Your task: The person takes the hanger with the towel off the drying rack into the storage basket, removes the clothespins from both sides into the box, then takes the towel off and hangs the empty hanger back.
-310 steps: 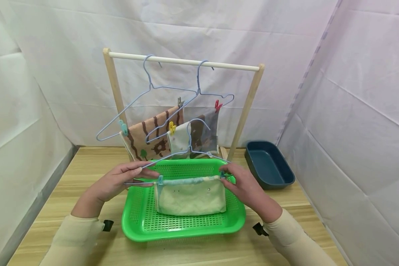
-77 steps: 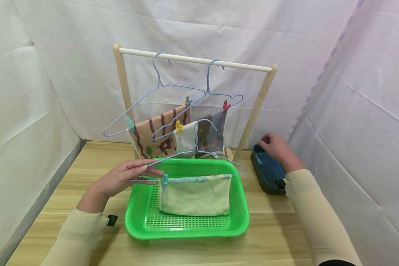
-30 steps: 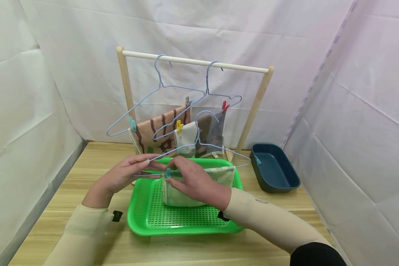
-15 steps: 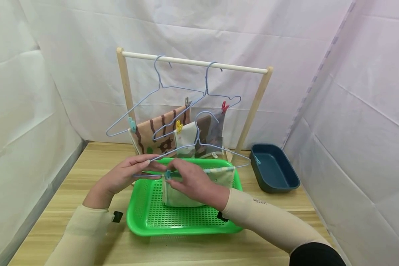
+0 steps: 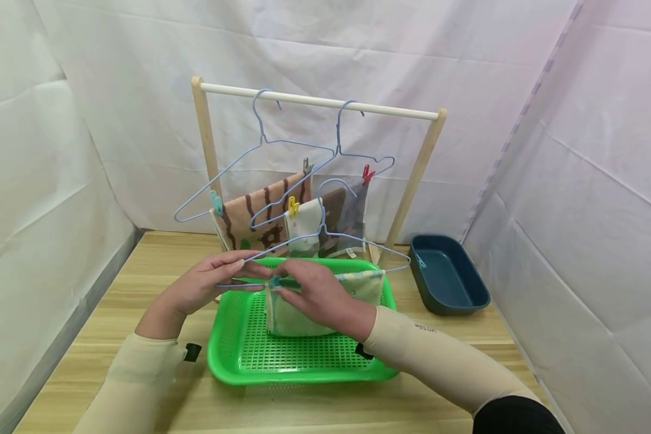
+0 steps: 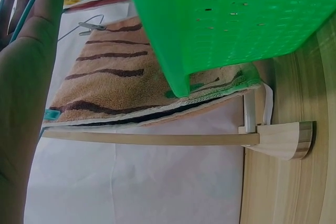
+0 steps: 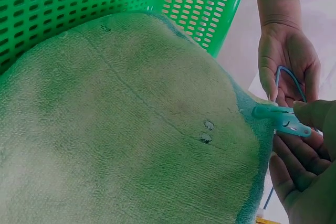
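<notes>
In the head view my left hand (image 5: 198,286) holds the left end of a blue wire clothes hanger (image 5: 352,237), its wire running between thumb and fingers. A pale yellow-green towel (image 5: 295,319) hangs folded over the hanger's lower bar, above a green slotted basket (image 5: 304,377). My right hand (image 5: 322,295) pinches a teal clothespin (image 7: 278,118) at the towel's left corner. The right wrist view shows the pin's nose still on the towel's edge and its grips between thumb and fingers. At the towel's right corner no pin shows.
Behind the basket stands a wooden rack with a white rail (image 5: 314,102). Two hangers on it carry a brown-striped towel (image 5: 257,211) and a grey-white towel (image 5: 344,211), both clipped. A dark blue box (image 5: 449,274) at the right contains a teal clothespin (image 5: 420,262).
Earlier my right hand was at a clothespin on the towel's right corner, then over the blue box, where a clothespin now lies. It has since come to the left pin; the last second shows little movement.
</notes>
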Motion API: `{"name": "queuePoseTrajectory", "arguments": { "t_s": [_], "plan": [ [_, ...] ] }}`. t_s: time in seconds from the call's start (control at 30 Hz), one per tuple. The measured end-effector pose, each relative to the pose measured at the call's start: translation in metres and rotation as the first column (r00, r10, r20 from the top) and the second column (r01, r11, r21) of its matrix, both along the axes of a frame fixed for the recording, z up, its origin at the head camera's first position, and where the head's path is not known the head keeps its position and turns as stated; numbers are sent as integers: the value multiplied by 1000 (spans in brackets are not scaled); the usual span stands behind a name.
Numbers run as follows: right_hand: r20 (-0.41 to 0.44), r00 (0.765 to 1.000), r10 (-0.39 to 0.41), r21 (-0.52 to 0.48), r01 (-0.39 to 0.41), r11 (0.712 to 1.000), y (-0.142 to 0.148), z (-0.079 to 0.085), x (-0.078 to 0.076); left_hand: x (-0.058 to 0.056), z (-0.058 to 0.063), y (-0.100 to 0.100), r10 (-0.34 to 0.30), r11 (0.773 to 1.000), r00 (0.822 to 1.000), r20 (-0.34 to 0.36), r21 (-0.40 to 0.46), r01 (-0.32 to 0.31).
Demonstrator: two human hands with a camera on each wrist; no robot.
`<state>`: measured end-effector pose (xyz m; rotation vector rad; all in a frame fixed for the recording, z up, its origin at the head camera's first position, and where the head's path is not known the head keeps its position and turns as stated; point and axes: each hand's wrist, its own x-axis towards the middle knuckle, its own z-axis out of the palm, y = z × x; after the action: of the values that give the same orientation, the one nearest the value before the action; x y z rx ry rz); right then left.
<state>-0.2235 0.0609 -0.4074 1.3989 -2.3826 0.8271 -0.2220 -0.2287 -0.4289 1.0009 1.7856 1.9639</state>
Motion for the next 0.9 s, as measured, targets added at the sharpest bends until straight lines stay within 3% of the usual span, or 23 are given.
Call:
{"name": "queuePoseTrajectory", "arguments": {
  "t_s": [0.9],
  "plan": [
    [-108, 994, -12, -126, -1, 992, 6, 2, 0, 0, 1, 0, -1, 1000, 1000, -9, -7, 0]
  ]
}}
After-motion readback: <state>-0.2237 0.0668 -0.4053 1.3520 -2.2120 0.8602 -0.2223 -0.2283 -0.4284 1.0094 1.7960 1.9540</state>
